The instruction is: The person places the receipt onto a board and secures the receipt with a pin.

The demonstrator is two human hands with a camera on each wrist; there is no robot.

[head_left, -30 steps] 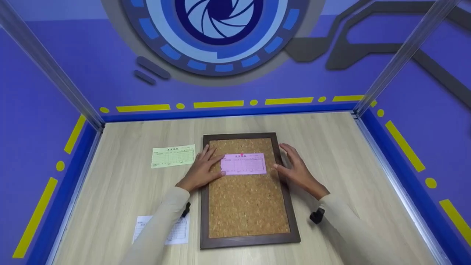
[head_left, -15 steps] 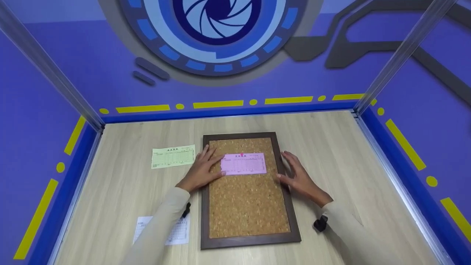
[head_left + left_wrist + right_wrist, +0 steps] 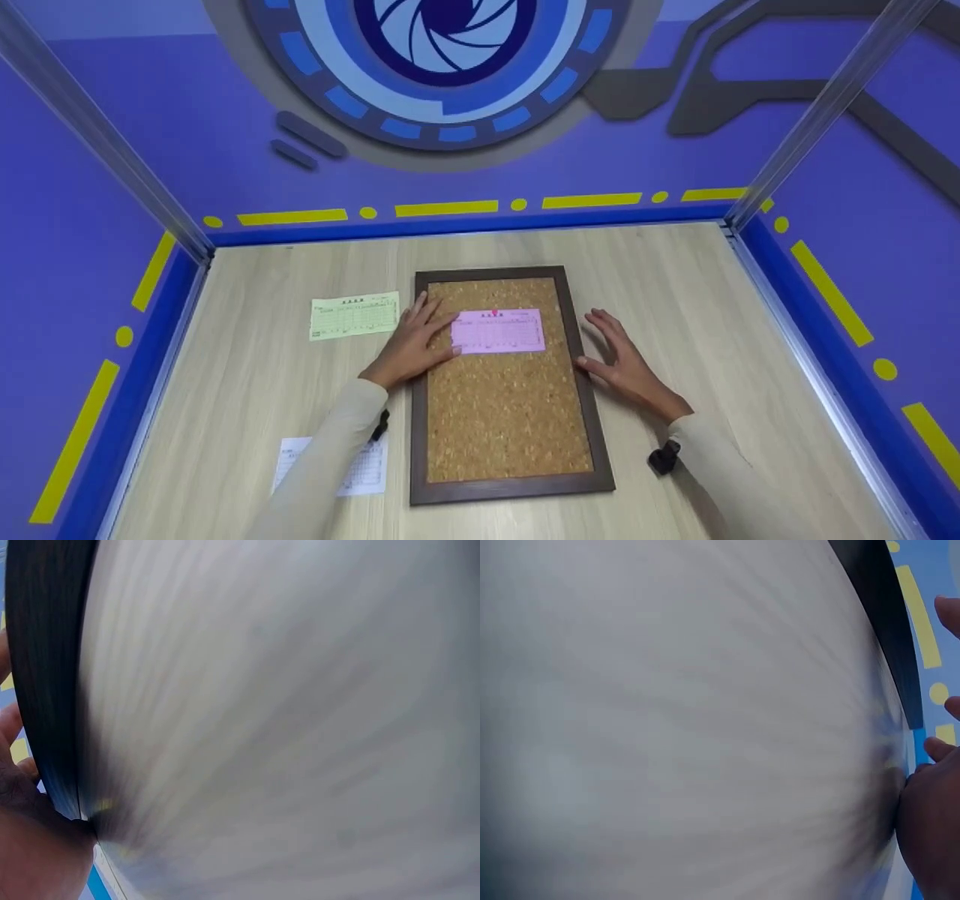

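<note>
Pale wood table [image 3: 675, 300] (purple walls [image 3: 112, 165] around) bears a cork board [image 3: 502, 405], both hands flat, fingers released.

Bare table [image 3: 675, 300] right of cork board [image 3: 510, 420], green slip [image 3: 354, 316] left

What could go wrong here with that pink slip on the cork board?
The pink slip seems held by one small pin at its top edge, so it could swivel or tear. The left hand lies flat beside it and might nudge it askew. The right hand is off the cork board, which could slide.
</note>
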